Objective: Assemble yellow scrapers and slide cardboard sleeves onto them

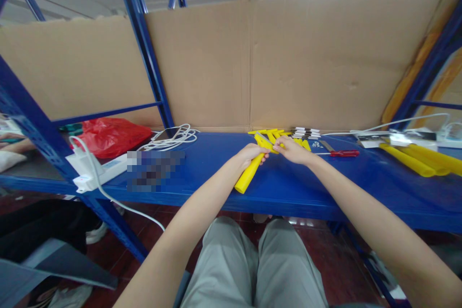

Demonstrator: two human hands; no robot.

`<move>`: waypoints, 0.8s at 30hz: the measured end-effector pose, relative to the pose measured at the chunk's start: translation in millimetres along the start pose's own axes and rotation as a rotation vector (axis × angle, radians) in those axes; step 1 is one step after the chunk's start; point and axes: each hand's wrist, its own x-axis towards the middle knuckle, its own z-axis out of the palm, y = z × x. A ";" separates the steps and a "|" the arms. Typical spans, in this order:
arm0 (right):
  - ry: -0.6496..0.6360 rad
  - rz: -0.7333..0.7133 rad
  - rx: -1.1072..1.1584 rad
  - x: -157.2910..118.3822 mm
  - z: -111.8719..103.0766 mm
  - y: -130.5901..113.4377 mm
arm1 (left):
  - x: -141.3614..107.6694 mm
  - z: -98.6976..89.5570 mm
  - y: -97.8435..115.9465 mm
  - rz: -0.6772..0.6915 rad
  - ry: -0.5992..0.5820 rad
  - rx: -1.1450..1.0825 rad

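Yellow tube (248, 178), left of the red-handled tool (344, 153), is clamped in the left hand (250, 152), right hand (289, 148) by its far end, closure unclear; likely light, stiff, smooth, best gripped mid-barrel.

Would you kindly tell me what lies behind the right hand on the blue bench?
Beyond the right hand lie several yellow pieces and a row of black-and-white pieces, with cardboard standing behind them. Whatever the hand itself covers cannot be seen.

coiled cable (182, 135) lies on the worktop (209, 156) left of the held tube (248, 177), screwdriver (344, 153) right, more tubes (411, 160) farther right, cardboard (310, 62) behind.
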 end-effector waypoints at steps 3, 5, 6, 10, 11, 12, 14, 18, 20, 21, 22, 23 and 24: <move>0.030 0.014 -0.007 0.1 1.2 -0.7 | 3.7 -1.7 -2.5 0.005 -0.005 -0.009; 0.038 0.002 -0.004 0.3 1.8 0.3 | 5.3 -2.8 -3.3 0.006 -0.011 -0.014; 0.041 -0.011 0.001 0.3 2.0 1.1 | 5.8 -3.3 -3.4 0.007 -0.013 -0.017; 0.065 -0.040 0.030 0.6 2.7 3.4 | 6.9 -4.4 -3.5 0.007 -0.022 -0.026; 0.069 -0.037 0.038 0.8 2.8 3.4 | 7.0 -4.6 -3.6 0.007 -0.024 -0.029; 0.072 -0.032 0.048 0.9 2.9 3.2 | 7.0 -4.6 -3.7 0.008 -0.026 -0.032; 0.073 -0.021 0.083 1.0 3.3 2.1 | 6.8 -4.6 -3.9 0.010 -0.031 -0.040; 0.097 0.037 0.231 -0.8 3.2 -0.8 | 5.8 -4.2 -3.6 0.015 -0.039 -0.056; 0.109 0.099 0.333 -2.7 1.7 -2.5 | 5.1 -4.2 -2.9 0.017 -0.045 -0.065; 0.102 0.130 0.384 -3.7 0.4 -3.5 | 4.8 -4.2 -2.5 0.017 -0.049 -0.068; 0.081 0.154 0.430 -4.7 -1.2 -4.5 | 4.5 -4.3 -2.1 0.017 -0.053 -0.071; 0.050 0.171 0.469 -5.6 -3.1 -5.6 | 4.2 -4.3 -1.7 0.016 -0.058 -0.073; 0.020 0.182 0.501 -6.4 -5.0 -6.7 | 3.9 -4.3 -1.4 0.015 -0.062 -0.075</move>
